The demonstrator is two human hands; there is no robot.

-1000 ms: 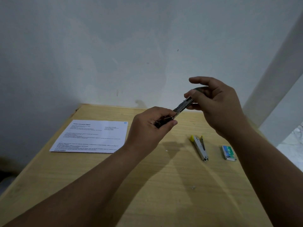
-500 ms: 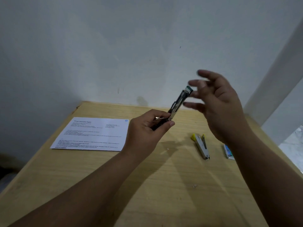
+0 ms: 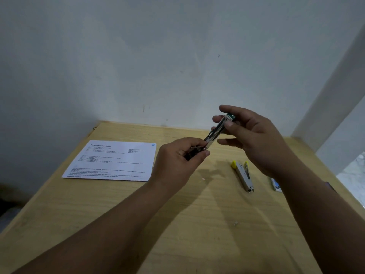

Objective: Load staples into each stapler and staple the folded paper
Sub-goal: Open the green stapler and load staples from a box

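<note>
A metal stapler with a green end (image 3: 217, 129) is held in the air above the wooden table (image 3: 177, 214), tilted up to the right. My left hand (image 3: 177, 161) grips its lower end with curled fingers. My right hand (image 3: 250, 139) pinches its upper green end between thumb and fingers. A second stapler with yellow ends (image 3: 243, 175) lies on the table below my right hand. A printed folded paper (image 3: 112, 161) lies flat at the left. A small staple box (image 3: 276, 185) peeks out beside my right forearm.
A pale wall stands right behind the table's far edge. A white post (image 3: 331, 95) rises at the right. A tiny bit of staple (image 3: 235, 223) lies on the table near the front. The floor drops off past the right edge.
My right hand, off the stapler with spread fingers half a second ago, has come back and pinches its green upper end. My left hand has kept its grip throughout.
</note>
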